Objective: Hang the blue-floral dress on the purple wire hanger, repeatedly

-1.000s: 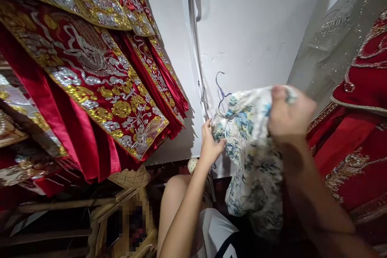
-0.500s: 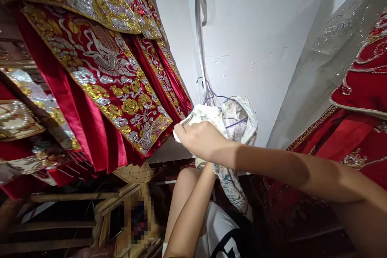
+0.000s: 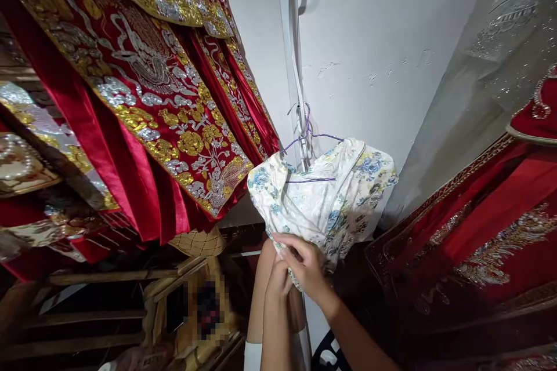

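Note:
A white garment with blue and yellow flowers (image 3: 331, 197) hangs on a purple wire hanger (image 3: 308, 134), which hooks onto a white strip on the wall corner. Both my hands meet just below the garment's middle. My right hand (image 3: 304, 264) is closed, pinching the fabric's lower front. My left hand (image 3: 278, 279) is tucked right beside it with fingers curled on the same bunch of cloth. The garment's lower part is hidden behind my hands.
Red robes with gold and silver embroidery (image 3: 143, 93) hang at the left. Another red embroidered robe (image 3: 491, 226) and a grey beaded cloth (image 3: 491, 58) hang at the right. A woven straw hat (image 3: 195, 242) and wooden rails lie lower left. The white wall (image 3: 369, 29) is behind.
The flowered garment was held and turned in both hands; now it hangs spread on the hanger against the wall. My right hand dropped from its top to its lower front, beside my left.

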A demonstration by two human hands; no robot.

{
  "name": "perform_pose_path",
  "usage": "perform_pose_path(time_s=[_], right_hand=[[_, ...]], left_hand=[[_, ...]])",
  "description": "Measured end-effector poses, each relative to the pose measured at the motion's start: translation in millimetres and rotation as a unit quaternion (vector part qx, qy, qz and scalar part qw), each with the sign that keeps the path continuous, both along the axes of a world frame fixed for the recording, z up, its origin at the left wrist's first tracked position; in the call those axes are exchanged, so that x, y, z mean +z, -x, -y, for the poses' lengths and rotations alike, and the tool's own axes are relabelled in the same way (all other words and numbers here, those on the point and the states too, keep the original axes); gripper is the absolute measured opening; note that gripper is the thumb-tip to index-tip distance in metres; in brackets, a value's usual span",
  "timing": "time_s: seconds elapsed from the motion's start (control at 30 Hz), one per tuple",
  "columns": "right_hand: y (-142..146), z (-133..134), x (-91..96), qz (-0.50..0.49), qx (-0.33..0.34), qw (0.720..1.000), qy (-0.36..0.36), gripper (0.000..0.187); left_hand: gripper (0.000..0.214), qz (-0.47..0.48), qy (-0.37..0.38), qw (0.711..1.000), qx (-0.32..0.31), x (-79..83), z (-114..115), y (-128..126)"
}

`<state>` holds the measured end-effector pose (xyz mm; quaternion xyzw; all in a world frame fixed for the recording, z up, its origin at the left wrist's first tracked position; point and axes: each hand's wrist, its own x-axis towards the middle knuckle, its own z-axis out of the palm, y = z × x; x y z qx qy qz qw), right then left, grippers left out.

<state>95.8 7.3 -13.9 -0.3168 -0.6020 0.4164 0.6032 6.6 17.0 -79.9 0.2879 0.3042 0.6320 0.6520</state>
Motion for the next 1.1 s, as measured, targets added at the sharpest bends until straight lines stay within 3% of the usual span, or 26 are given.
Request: perform_pose_path(time_s=[0.1, 0.23, 0.33, 0.47, 0.7, 0.83, 1.1], right_hand=[[-29.2, 18.0, -21.5, -0.071, -0.056, 0.993, 0.079, 0.021], [-71.8, -5.0, -21.9, -0.075, -0.170, 0.973, 0.141, 0.033], [-82.5, -22.9, -25.1, -0.008, -0.126, 0.974, 0.187, 0.045], [-74.4, -19.7, -32.5, -0.008, -0.037, 0.974, 0.225, 0.055], [-83.2, -5.9, -19.2, 0.014, 0.061, 0.977, 0.204, 0.047], [-88.0, -4.2, -18.7, 0.037, 0.054, 0.983, 0.169, 0.041], [-82.6, -3.1, -14.4, 0.052, 0.027, 0.983, 0.174, 0.033]], left_hand=[[0.075, -0.018, 0.070, 0.997, -0.004, -4.0, 8.5, 5.3], [0.071, -0.032, 0.140, 0.988, 0.060, 1.4, 10.2, 7.5], [0.069, -0.016, 0.165, 0.983, 0.079, 6.1, 10.3, 5.8], [0.071, 0.022, 0.178, 0.981, 0.078, 13.0, 13.4, 0.1], [0.067, 0.016, 0.198, 0.980, 0.030, 21.8, 15.2, -2.9], [0.067, 0.027, 0.195, 0.980, 0.004, 23.6, 15.2, -6.2], [0.063, 0.039, 0.202, 0.978, -0.013, 29.0, 17.4, -5.3]])
